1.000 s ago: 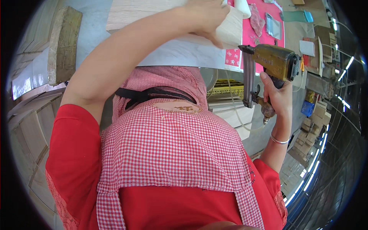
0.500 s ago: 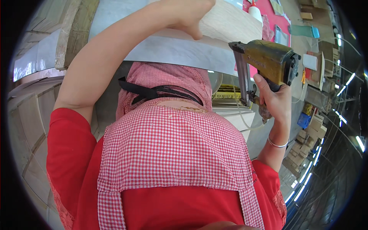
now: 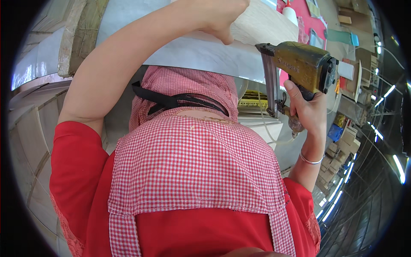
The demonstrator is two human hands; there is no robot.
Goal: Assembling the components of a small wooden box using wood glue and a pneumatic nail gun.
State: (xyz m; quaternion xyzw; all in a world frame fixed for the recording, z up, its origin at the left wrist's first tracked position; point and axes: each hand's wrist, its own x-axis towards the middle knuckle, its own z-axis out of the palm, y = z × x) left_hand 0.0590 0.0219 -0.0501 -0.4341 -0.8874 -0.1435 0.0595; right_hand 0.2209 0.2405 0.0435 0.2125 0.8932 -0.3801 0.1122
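My left hand grips a pale wooden board on the worktable, with the thumb at its near edge and the fingertips partly out of view. In my right hand is a worn yellow-brown air nail gun, held by its black handle with the fingers wrapped around it. The gun's dark nose touches or almost touches the board's near right edge; I cannot tell which. A pale air hose trails from the fitting below the handle.
A thick wooden block stands at the table's left. On a pink-red surface at right lie a white glue bottle with a red tip and papers. Below the table is a yellow crate. Stacked boards fill the left side.
My left hand and the board appear slightly further right in the view. The nail gun stays almost where it was, still in my right hand.
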